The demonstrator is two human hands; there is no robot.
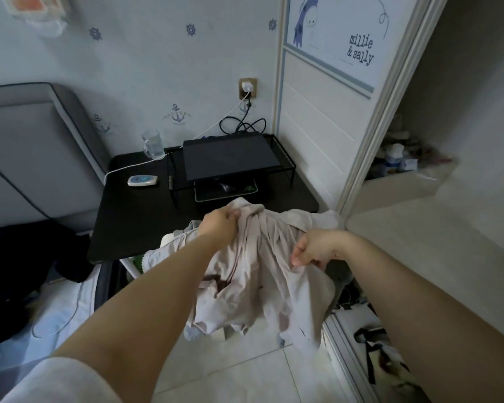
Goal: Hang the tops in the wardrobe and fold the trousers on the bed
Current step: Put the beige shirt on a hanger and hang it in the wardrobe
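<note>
The wardrobe door (326, 112) carries a poster panel (336, 30) printed "millie & sally" in dark lettering. No other writing in the room is legible.

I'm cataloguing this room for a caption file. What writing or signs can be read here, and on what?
"millie & sally": on the poster panel of the wardrobe door.
Small white device on the black table: lit display, digits too blurred to read.
Containers on the wardrobe shelf: labels too small to read.
</note>
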